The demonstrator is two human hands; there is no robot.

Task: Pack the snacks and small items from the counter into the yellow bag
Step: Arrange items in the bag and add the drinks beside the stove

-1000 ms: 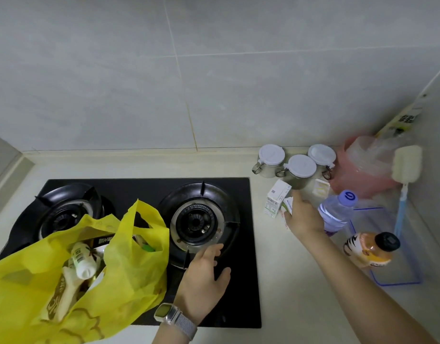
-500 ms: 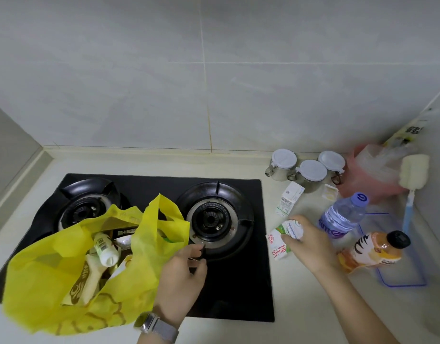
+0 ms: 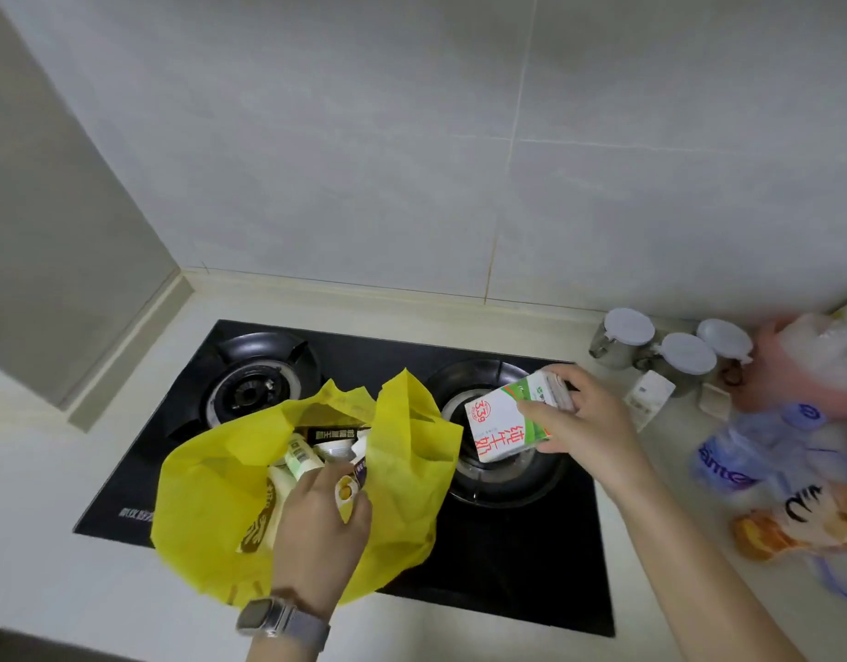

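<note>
The yellow bag (image 3: 407, 475) stands open on the black stove, with several packets and small bottles inside it. My left hand (image 3: 321, 527), a watch on its wrist, is at the near rim of the bag's mouth and pinches the edge. My right hand (image 3: 583, 422) grips a white and green milk carton (image 3: 500, 422) and holds it tilted above the right burner, just right of the bag. On the counter to the right lie a small white box (image 3: 650, 394), a water bottle (image 3: 741, 451) and an orange drink bottle (image 3: 803, 523).
The two-burner stove (image 3: 507, 566) fills the middle of the counter. Three jars with white lids (image 3: 669, 351) stand against the back wall at the right, with a pink plastic bag (image 3: 803, 370) beside them. A wall closes off the left side.
My right hand has picked the milk carton up from the counter and carried it left to beside the bag. My left hand has moved from the stove top to the bag's rim.
</note>
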